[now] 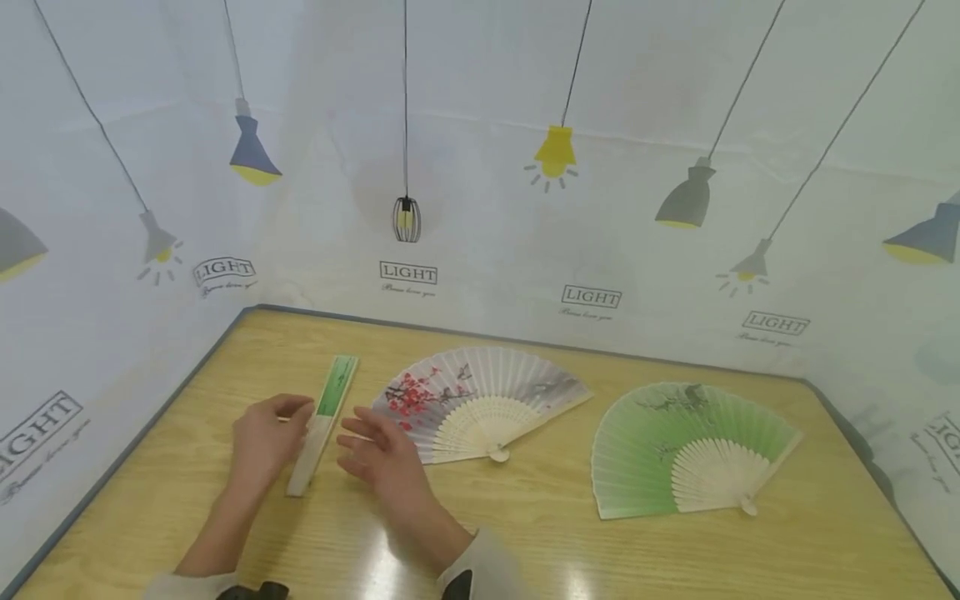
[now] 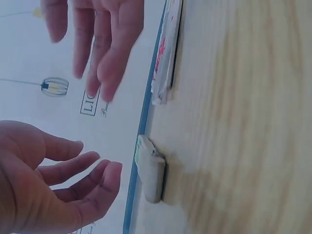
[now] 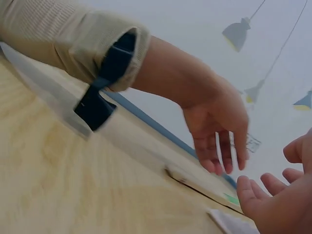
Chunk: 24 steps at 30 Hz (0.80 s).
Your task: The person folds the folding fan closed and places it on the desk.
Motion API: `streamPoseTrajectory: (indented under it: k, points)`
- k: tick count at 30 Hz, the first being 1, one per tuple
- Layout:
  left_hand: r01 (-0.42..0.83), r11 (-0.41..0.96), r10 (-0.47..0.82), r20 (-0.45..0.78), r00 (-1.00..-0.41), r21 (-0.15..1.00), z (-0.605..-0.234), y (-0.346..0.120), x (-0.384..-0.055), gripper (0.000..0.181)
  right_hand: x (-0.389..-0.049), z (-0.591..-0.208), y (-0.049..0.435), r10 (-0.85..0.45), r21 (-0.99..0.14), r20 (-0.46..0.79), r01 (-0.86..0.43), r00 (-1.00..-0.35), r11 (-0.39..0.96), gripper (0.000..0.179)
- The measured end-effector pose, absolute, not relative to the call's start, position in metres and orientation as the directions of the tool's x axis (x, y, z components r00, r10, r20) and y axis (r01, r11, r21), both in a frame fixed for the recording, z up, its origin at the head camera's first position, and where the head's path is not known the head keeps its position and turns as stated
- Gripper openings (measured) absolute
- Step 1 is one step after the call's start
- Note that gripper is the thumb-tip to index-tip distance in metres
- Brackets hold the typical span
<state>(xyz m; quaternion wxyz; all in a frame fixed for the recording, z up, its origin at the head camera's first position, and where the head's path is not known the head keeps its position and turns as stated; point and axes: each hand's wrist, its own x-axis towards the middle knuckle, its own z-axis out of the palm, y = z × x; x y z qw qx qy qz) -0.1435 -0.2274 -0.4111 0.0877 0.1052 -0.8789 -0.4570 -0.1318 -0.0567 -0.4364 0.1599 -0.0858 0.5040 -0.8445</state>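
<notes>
Watching all three views from my end: left hand is hovering just beside the folded fan, fingers loosely bent, thumb and fingertips apart, gripping nothing. Right hand is hanging on the fan's other side, fingers relaxed and slightly spread, also holding nothing. In the left wrist view I'm seeing a gap between both hands and the fan, so I'm calling no contact.

Folded fan is lying on the wood table, slanting away between the two hands, green leaf at the far end, pale sticks at the near end. I'm making out a small rivet toward the near end.

Handling, my guess: I'm expecting it to be light, stiff along its length, sticks smooth and maybe a little slippery. Leaf is looking like thin fabric or paper, so I'm treating it as the fragile part. I'm favouring a pinch across the long edges of the pale section, near the rivet, keeping pressure off the green. Going by the red-flowered fan and the green fan, lying spread off to the right, single ribs are looking thin; I'm ruling out any sideways twist.
</notes>
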Motion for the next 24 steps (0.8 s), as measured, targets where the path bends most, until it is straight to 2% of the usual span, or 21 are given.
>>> streamPoseTrajectory:
  k: [6, 11, 17, 24]
  points:
    - [-0.007, 0.482, -0.224, 0.115, -0.968, 0.876, -0.405, -0.207, -0.147, 0.027, -0.141, -0.424, 0.001, -0.362, -0.927, 0.057, 0.086, -0.931, -0.366, 0.039]
    - [0.039, 0.422, -0.158, 0.116, -0.981, 0.906, -0.404, -0.184, -0.150, 0.025, -0.138, -0.421, 0.044, -0.310, -0.944, 0.074, 0.034, -0.948, -0.329, 0.038]
    - [0.042, 0.345, -0.094, 0.079, -0.992, 0.938, -0.412, -0.157, -0.150, 0.024, -0.133, -0.421, 0.081, -0.150, -0.955, 0.068, -0.021, -0.986, -0.297, 0.032]
    - [0.048, 0.235, -0.053, 0.062, -0.997, 0.971, -0.417, -0.125, -0.149, 0.021, -0.132, -0.426, 0.116, 0.058, -0.931, 0.035, -0.053, -0.998, -0.361, 0.025]
